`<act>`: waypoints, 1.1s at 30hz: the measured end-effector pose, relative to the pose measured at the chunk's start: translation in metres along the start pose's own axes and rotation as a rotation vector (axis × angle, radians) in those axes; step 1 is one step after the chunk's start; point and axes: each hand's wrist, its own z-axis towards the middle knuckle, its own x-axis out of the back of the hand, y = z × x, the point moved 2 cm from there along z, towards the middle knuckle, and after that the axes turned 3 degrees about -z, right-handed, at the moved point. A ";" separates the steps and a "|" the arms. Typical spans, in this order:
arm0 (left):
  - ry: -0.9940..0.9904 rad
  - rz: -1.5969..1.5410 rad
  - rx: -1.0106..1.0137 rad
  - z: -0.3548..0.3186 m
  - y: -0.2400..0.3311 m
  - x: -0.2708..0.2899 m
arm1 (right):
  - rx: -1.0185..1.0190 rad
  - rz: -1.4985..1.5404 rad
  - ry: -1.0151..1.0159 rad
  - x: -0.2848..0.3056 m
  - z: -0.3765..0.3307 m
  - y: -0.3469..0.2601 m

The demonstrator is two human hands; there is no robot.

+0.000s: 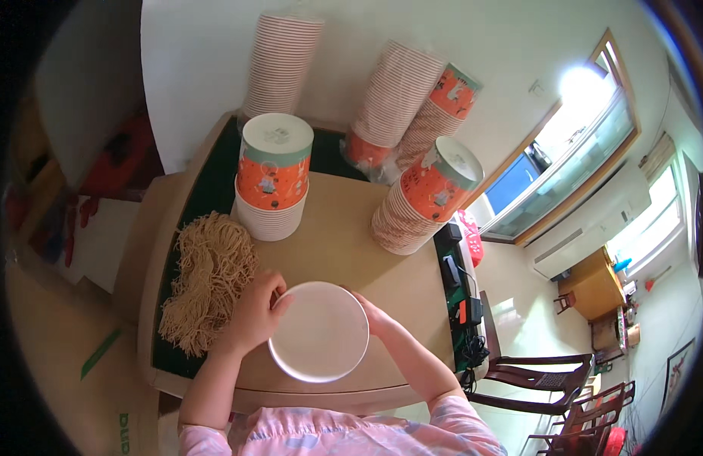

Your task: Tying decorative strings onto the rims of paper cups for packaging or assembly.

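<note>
A round paper tub (319, 332) with a white inside is tipped so its open mouth faces me, near the table's front edge. My right hand (372, 313) holds its right side, the fingertips hidden behind the wall. At the left rim is my left hand (254, 313), its fingers curled and the thumb against the edge; whether anything thin is pinched there cannot be made out. Close by that hand lies a loose heap of beige string (209, 281). Beyond it stands a stack of upside-down tubs (271, 186), the top one orange and green.
Another upside-down stack of tubs (429, 195) leans at the right. Behind are tall stacks in clear plastic, one at left (281, 64) and one in the middle (397, 91). Power strips and black cables (473, 346) run along the table's right edge, near a dark wooden chair (537, 374).
</note>
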 end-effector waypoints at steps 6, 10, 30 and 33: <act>0.184 0.024 -0.396 0.001 0.043 0.007 | 0.375 -0.367 0.383 0.021 -0.069 -0.118; 0.242 0.139 -0.402 0.001 0.032 0.010 | 1.477 -1.339 1.158 0.014 -0.146 -0.238; 0.203 0.028 -0.105 0.000 -0.025 0.025 | 0.749 -1.766 1.057 0.105 -0.032 -0.278; 0.160 0.011 -0.073 0.019 -0.032 0.038 | 0.842 -1.698 1.140 0.091 -0.025 -0.273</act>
